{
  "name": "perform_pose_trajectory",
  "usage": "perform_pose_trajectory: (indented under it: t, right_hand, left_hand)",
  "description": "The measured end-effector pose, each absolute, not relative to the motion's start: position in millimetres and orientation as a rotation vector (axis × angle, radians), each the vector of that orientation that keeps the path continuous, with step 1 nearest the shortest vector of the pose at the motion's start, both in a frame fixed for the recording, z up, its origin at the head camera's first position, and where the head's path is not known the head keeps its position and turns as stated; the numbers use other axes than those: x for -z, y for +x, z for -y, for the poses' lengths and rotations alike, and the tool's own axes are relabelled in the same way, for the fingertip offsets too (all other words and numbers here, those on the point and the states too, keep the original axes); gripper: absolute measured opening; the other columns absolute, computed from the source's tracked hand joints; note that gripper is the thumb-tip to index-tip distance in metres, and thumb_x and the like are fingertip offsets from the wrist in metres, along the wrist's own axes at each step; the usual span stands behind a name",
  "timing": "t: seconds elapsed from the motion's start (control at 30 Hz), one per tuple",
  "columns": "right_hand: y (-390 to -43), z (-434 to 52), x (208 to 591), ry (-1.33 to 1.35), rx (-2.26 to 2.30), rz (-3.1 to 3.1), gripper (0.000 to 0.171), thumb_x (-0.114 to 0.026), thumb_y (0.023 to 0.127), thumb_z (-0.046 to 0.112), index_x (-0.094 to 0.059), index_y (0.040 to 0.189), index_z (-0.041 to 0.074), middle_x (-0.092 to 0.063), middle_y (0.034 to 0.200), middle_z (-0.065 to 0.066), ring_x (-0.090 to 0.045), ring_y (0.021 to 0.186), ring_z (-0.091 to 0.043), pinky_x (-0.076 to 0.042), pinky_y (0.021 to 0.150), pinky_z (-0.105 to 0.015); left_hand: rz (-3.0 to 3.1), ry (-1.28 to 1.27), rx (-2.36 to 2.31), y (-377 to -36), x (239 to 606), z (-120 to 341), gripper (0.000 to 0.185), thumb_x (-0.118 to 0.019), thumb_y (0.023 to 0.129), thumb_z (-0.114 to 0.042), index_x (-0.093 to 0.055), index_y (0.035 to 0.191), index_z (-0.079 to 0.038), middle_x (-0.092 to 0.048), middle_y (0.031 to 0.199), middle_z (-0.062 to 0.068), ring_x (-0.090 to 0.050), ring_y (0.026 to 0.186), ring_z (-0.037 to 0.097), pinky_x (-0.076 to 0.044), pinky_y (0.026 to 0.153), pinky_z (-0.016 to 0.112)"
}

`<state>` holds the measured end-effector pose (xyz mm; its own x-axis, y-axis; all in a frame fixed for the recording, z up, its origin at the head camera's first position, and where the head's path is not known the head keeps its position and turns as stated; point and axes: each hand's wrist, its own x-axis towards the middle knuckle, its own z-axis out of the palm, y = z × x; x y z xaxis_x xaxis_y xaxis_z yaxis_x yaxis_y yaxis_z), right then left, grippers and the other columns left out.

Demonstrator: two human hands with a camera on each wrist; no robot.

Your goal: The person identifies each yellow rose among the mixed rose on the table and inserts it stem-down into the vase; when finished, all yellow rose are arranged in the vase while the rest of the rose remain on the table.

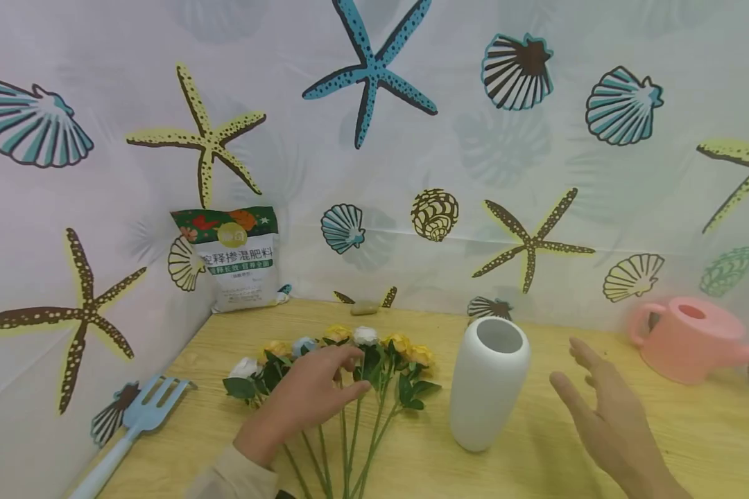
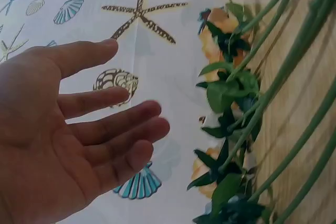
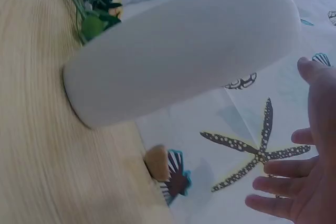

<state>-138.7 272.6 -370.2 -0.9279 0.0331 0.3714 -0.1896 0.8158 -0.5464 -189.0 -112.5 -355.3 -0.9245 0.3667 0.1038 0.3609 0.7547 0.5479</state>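
Note:
A bunch of artificial flowers (image 1: 362, 360) with yellow, white and blue heads lies flat on the wooden table (image 1: 537, 443), green stems toward me. My left hand (image 1: 312, 395) hovers over the stems with straight fingers, holding nothing; the left wrist view shows its open palm (image 2: 68, 145) beside the flowers (image 2: 231, 103). A white ceramic vase (image 1: 489, 381) stands upright to the right of the flowers. My right hand (image 1: 605, 416) is open, just right of the vase and apart from it. In the right wrist view the vase (image 3: 178, 51) fills the frame, the right hand's fingers (image 3: 294, 182) near it.
A pink watering can (image 1: 693, 338) stands at the back right. A fertiliser bag (image 1: 237, 258) leans in the back left corner. A light blue garden fork (image 1: 134, 426) lies at the table's left edge. A seashell-print curtain (image 1: 374, 138) walls the back and left.

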Motion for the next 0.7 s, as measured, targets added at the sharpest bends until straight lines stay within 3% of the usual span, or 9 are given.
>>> perform_pose_trajectory:
  t: [0.1,0.2,0.3,0.4,0.47,0.6,0.7]
  right_hand:
    - [-139,-259,374,0.18,-1.109,2.543,0.056,-0.053,0.106,0.026,-0.033,0.157,0.014,-0.054,0.148,-0.011,-0.06,0.124,-0.012,-0.056,0.093,-0.032]
    - [-139,-245,379,0.242,-1.302,2.454,0.054,-0.055,0.105,0.016,-0.036,0.155,0.013,-0.055,0.141,0.015,-0.053,0.117,0.015,-0.047,0.089,-0.007]
    - [-138,-235,383,0.262,-1.431,2.405,0.052,-0.055,0.104,0.012,-0.038,0.154,0.012,-0.054,0.137,0.022,-0.053,0.115,0.017,-0.048,0.089,-0.009]
    - [-136,-230,384,0.239,-1.475,2.403,0.05,-0.054,0.105,0.013,-0.04,0.153,0.013,-0.058,0.141,0.004,-0.055,0.113,0.014,-0.051,0.089,-0.014]
    - [-136,-229,384,0.234,-1.497,2.397,0.048,-0.052,0.106,0.013,-0.04,0.152,0.013,-0.059,0.14,-0.001,-0.057,0.112,0.012,-0.053,0.089,-0.016]
    - [-135,-228,384,0.254,-1.554,2.362,0.048,-0.051,0.106,0.011,-0.04,0.152,0.01,-0.059,0.13,0.021,-0.06,0.111,0.01,-0.056,0.087,-0.019]
    - [-135,-225,382,0.239,-1.576,2.376,0.048,-0.051,0.106,0.013,-0.039,0.153,0.01,-0.063,0.135,0.009,-0.061,0.109,0.009,-0.055,0.087,-0.019]
  left_hand:
    - [-2.801,0.687,-0.946,-187,361,107,0.04,-0.074,0.092,-0.031,-0.065,0.125,-0.009,-0.072,0.102,0.006,-0.064,0.079,0.015,-0.053,0.068,0.036]
    - [-2.699,0.726,-0.939,-185,369,102,0.04,-0.077,0.09,-0.028,-0.065,0.121,-0.005,-0.071,0.092,0.004,-0.065,0.074,0.014,-0.054,0.065,0.034]
    - [-2.639,0.694,-0.911,-184,378,94,0.041,-0.079,0.087,-0.026,-0.064,0.119,-0.004,-0.07,0.083,0.0,-0.064,0.07,0.013,-0.054,0.064,0.033]
    - [-2.621,0.644,-0.881,-183,385,87,0.042,-0.082,0.084,-0.025,-0.064,0.116,-0.005,-0.067,0.076,-0.004,-0.061,0.065,0.01,-0.052,0.062,0.031]
    - [-2.62,0.624,-0.868,-182,389,84,0.041,-0.084,0.083,-0.023,-0.064,0.113,-0.005,-0.065,0.072,-0.005,-0.059,0.062,0.008,-0.051,0.061,0.029]
    - [-2.634,0.621,-0.847,-181,396,81,0.037,-0.086,0.08,-0.019,-0.065,0.108,-0.008,-0.063,0.07,-0.006,-0.057,0.06,0.007,-0.048,0.06,0.028]
    - [-2.668,0.629,-0.812,-180,400,80,0.034,-0.087,0.078,-0.018,-0.064,0.103,-0.01,-0.061,0.07,-0.007,-0.055,0.061,0.007,-0.047,0.061,0.028]
